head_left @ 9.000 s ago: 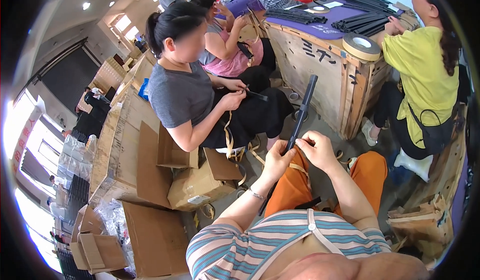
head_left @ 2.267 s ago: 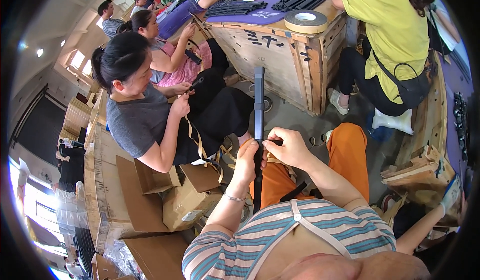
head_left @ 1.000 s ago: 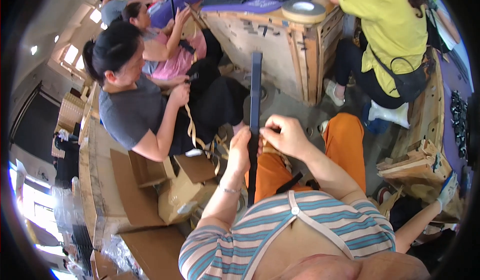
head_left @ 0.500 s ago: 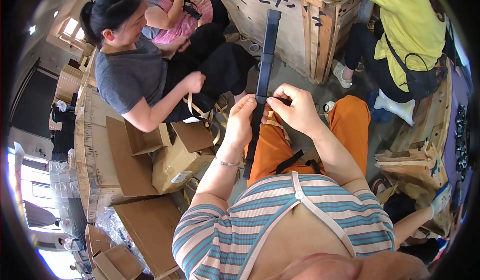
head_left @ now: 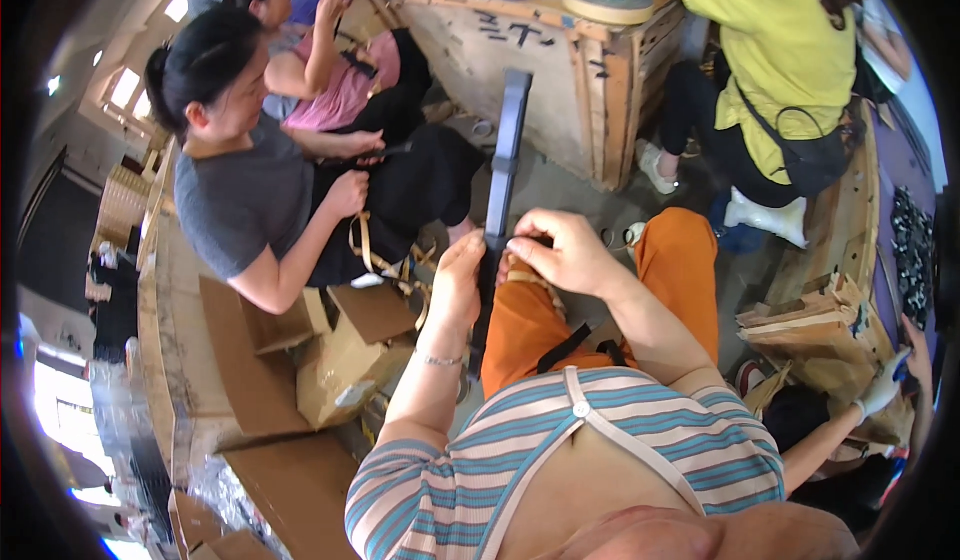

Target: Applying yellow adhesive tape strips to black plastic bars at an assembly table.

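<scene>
A long, narrow black strap (head_left: 508, 120), folded flat with a band around its middle, stands out upward in front of me, above my orange trousers. My left hand (head_left: 458, 278) is closed around its lower part, the thumb lying along its side. From the right, my right hand (head_left: 566, 252) pinches at the strap's edge level with the left fingertips; its fingers are bent, and the fingertips are partly hidden behind the strap. Another black strap (head_left: 565, 348) lies across my lap. Tan bands (head_left: 535, 278) lie over my left thigh.
Cardboard boxes (head_left: 345, 370) stand at my left. A wooden crate (head_left: 480, 50) with a tape roll (head_left: 607, 2) on top is ahead; another crate (head_left: 810, 320) stands right. A person in grey (head_left: 245, 195) sits close left, one in yellow (head_left: 765, 60) ahead right.
The view has shifted, so the strap and both hands sit lower in it. My right hand has closed in on the strap's edge. The person in grey has raised a hand.
</scene>
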Motion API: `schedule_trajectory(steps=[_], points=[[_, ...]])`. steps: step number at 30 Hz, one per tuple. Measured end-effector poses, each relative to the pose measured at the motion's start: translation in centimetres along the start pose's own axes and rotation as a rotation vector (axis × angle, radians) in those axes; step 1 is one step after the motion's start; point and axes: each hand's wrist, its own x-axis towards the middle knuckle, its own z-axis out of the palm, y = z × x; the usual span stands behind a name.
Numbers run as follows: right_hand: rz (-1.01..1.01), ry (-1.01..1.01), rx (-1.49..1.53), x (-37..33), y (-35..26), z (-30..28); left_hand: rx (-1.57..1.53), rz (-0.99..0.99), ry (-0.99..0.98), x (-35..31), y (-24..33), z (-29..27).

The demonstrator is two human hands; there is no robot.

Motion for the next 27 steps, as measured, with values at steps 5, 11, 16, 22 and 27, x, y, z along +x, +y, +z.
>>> schedule_trajectory(steps=[5, 11, 16, 22, 27], points=[[0.002, 0.070, -0.197, -0.4, 1.6, -0.3, 0.011, -0.022, 0.012, 0.0, -0.7, 0.1], [-0.004, 0.125, -0.280, -0.7, 2.4, -0.6, 0.055, -0.030, 0.015, -0.3, -0.7, 1.0], [-0.013, 0.139, -0.325, -0.7, 2.4, -0.7, 0.039, -0.003, -0.007, -0.2, -1.4, 0.4], [0.000, 0.143, -0.354, -0.8, 2.6, -0.8, 0.092, -0.005, 0.004, -0.1, -1.6, 0.5], [0.009, 0.151, -0.347, -0.9, 2.6, -0.9, 0.076, 0.001, -0.026, 0.0, -1.7, 0.7]])
